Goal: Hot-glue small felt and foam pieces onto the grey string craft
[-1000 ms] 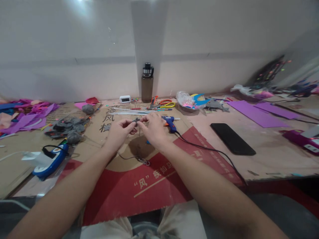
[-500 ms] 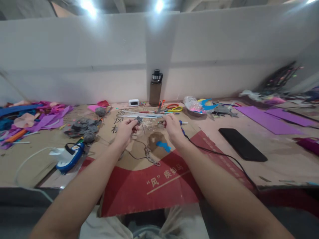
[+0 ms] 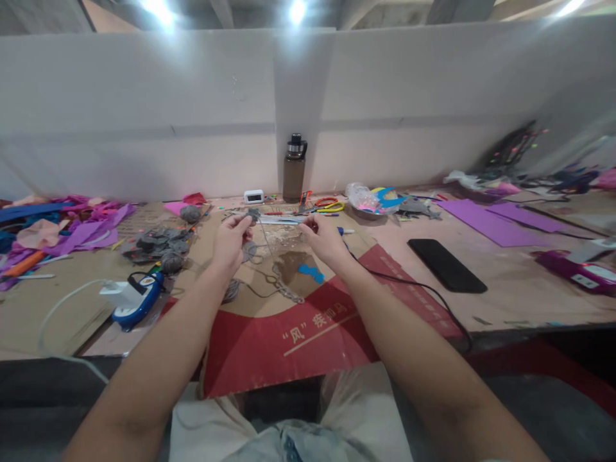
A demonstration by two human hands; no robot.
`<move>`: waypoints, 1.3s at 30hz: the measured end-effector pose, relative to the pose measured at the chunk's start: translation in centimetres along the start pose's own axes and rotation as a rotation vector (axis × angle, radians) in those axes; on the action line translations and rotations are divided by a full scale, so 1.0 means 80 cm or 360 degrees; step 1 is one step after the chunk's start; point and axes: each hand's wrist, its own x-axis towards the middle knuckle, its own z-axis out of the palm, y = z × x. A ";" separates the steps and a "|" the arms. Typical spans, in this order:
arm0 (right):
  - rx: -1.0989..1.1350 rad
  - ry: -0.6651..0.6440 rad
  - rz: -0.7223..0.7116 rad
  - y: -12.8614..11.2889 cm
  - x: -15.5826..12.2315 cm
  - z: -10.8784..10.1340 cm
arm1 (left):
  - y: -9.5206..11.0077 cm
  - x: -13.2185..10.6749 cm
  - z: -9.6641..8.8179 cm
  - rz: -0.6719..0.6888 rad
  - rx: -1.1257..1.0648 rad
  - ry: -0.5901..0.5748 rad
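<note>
My left hand (image 3: 230, 242) pinches a small dark grey piece (image 3: 253, 214), perhaps felt or yarn, between thumb and fingertips. A thin grey cord (image 3: 267, 236) runs down from beside it toward a tangle of grey cord (image 3: 285, 289) on the cardboard. To the right, apart from it, my right hand (image 3: 321, 239) has its thumb and fingers closed together at the tips; whatever lies between them is too small to make out. Below the hands lie a blue cut-out piece (image 3: 311, 273) and a grey coil of yarn (image 3: 231, 292) near my left wrist.
Red-and-tan cardboard (image 3: 289, 353) covers the table before me. A bottle (image 3: 294, 173), scissors (image 3: 330, 205) and a bowl (image 3: 369, 213) stand behind. Left are grey felt pieces (image 3: 156, 244) and a blue power strip (image 3: 139, 308); right, a black phone (image 3: 446, 265), a cable (image 3: 409, 292) and purple sheets (image 3: 491, 221).
The view has shifted slightly. My left hand has moved a little left and up with the grey piece, and the cord now stretches down from near it. My right hand stays at about the same place.
</note>
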 end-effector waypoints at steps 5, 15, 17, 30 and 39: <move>0.0416 0.0269 0.0015 -0.008 0.006 -0.020 | 0.011 0.009 -0.008 0.0019 -0.0067 0.0095; 0.0734 0.0575 0.0282 -0.013 0.032 -0.120 | 0.008 0.011 -0.008 -0.0006 -0.0001 0.0114; 0.0563 0.0535 0.0348 0.003 0.029 -0.134 | 0.009 0.009 -0.007 -0.0018 0.0010 0.0103; -0.1099 -0.0113 -0.0049 0.097 0.098 -0.103 | -0.010 -0.005 0.000 -0.0089 0.0147 -0.0091; -0.1156 -0.0384 -0.0088 0.145 0.173 -0.055 | -0.027 0.001 -0.014 -0.0093 0.0365 -0.0061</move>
